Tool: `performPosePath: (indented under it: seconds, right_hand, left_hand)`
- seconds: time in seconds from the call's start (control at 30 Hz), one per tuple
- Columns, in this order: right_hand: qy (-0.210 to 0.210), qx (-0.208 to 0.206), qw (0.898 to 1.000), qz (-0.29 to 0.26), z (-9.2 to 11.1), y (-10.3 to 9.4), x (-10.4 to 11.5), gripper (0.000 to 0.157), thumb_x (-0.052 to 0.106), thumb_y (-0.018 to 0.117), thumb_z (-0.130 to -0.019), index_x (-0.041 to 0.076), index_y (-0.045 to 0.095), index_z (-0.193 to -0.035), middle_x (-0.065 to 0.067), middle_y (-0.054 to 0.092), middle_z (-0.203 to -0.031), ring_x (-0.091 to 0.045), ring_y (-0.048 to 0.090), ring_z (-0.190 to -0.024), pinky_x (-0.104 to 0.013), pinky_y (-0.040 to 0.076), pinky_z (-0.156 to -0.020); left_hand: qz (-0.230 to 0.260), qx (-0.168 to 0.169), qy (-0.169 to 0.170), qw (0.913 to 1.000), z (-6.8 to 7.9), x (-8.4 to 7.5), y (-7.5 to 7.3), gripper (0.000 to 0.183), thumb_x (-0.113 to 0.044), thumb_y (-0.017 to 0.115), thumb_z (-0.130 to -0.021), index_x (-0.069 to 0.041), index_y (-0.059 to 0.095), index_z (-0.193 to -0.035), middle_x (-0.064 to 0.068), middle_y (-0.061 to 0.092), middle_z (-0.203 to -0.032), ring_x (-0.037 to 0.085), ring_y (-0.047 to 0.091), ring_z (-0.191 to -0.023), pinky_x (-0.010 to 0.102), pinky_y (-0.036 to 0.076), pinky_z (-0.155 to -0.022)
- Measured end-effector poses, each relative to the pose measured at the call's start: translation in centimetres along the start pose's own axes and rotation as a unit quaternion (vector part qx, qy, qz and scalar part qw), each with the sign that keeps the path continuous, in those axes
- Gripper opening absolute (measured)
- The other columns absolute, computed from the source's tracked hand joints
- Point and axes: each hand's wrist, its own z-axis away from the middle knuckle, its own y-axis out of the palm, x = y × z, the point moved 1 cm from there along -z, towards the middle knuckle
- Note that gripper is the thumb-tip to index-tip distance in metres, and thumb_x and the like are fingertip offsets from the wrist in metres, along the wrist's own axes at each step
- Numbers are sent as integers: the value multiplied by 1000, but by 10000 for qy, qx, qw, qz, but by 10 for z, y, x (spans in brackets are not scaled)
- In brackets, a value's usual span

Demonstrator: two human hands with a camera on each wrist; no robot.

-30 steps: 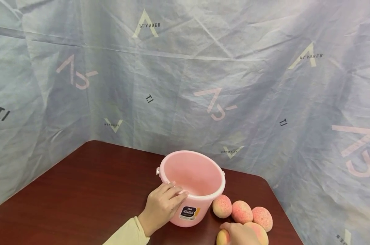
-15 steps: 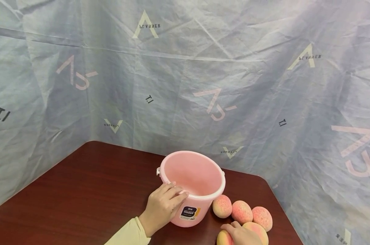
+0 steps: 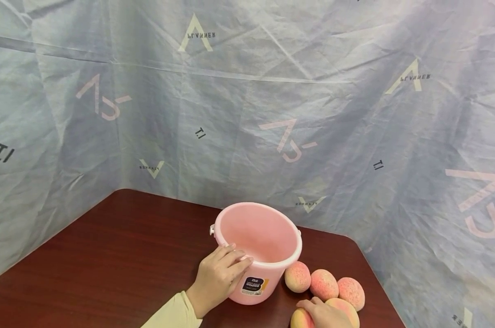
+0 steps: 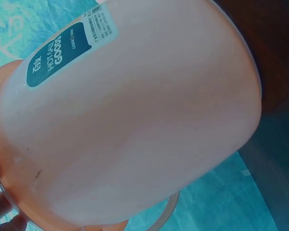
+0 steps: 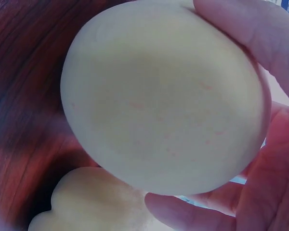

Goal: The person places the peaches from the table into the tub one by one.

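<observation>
A pink bucket (image 3: 258, 228) with a dark label stands on the table, its mouth facing up and toward me. My left hand (image 3: 220, 275) holds its near rim, and in the left wrist view the fingertips (image 4: 7, 211) show at that rim. At the bottom right, my right hand (image 3: 327, 315) grips a yellow-and-pink peach (image 3: 301, 318). Up close in the right wrist view, thumb and fingers curl round this pale peach (image 5: 164, 101). Another peach (image 3: 345, 310) lies against the right hand, partly covered by it.
Three speckled peaches (image 3: 324, 284) sit in a row right of the bucket, the nearest close to its wall. The dark red-brown table (image 3: 120, 255) spreads left. Behind it hangs a grey printed cloth (image 3: 231, 114). Lower right, the table's edge runs close by the peaches.
Over the last second my right hand has shifted slightly, its fingers now showing more clearly over the peach. The left hand and bucket stay practically where they were.
</observation>
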Motion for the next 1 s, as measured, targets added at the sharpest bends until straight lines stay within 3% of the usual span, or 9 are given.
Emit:
performPosePath:
  seconds: [0.17, 0.43, 0.77, 1.0]
  right_hand:
    - [-1, 49, 9999, -104, -1, 0, 0, 44, 56, 69, -78, 24, 65, -110, 16, 57, -91, 1, 51, -80, -28, 47, -65]
    - [167, -296, 9993, 144, 2, 1, 2, 46, 60, 66, -79, 27, 67, -110, 17, 62, -98, -3, 57, -89, -30, 49, -69]
    - [62, 43, 10000, 65, -2, 0, -3, 50, 57, 73, -72, 26, 66, -110, 14, 60, -95, -1, 55, -83, -28, 48, -65]
    - [101, -245, 9995, 194, 0, 1, 0, 44, 56, 71, -75, 27, 66, -108, 16, 59, -94, 2, 51, -79, -27, 46, -64]
  left_hand:
    - [-42, -36, 8, 10000, 1, -1, 0, 34, -23, 46, -102, -18, 76, -87, -1, 69, -86, 21, 68, -86, 38, 57, -75]
    - [-33, -113, 24, 9999, 1, -1, 3, 31, -22, 48, -101, -18, 76, -87, -1, 69, -86, 21, 68, -87, 38, 56, -77]
    - [-78, -265, 75, 9996, 5, -1, 4, 29, -21, 49, -100, -17, 75, -87, 0, 68, -86, 21, 68, -87, 39, 57, -75]
    - [-61, -257, 79, 9996, 6, -1, 5, 29, -22, 49, -100, -17, 75, -87, -1, 68, -86, 21, 68, -87, 39, 57, -75]
